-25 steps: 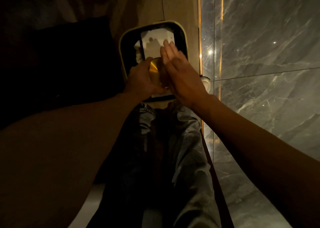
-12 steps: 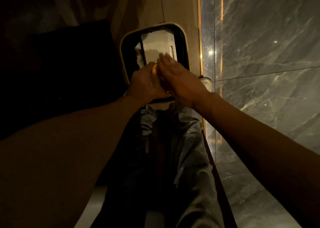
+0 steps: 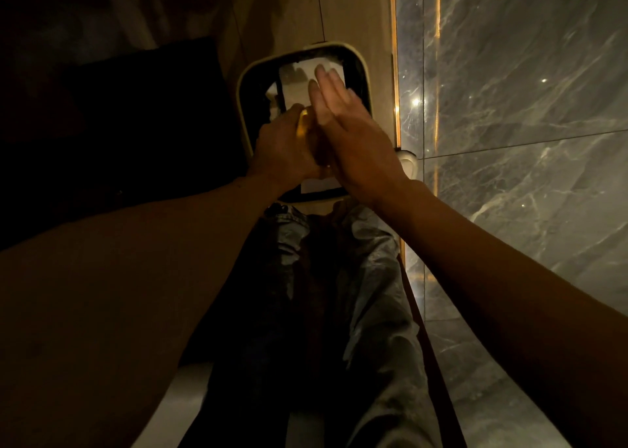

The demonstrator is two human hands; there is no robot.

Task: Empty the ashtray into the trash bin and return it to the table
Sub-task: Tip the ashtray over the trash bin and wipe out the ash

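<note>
The scene is dim and warm-toned, the left side sunk in near-black shadow. Glare spots and an amber streak shine on the glossy marble wall (pinpoint reflections). The right hand is motion-blurred at its fingers; wide-angle stretching swells the forearms near the edges

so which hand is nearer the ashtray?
Left. The left hand grips the gold ashtray over the trash bin; the right hand is flat and open beside it, contact unclear.
</note>
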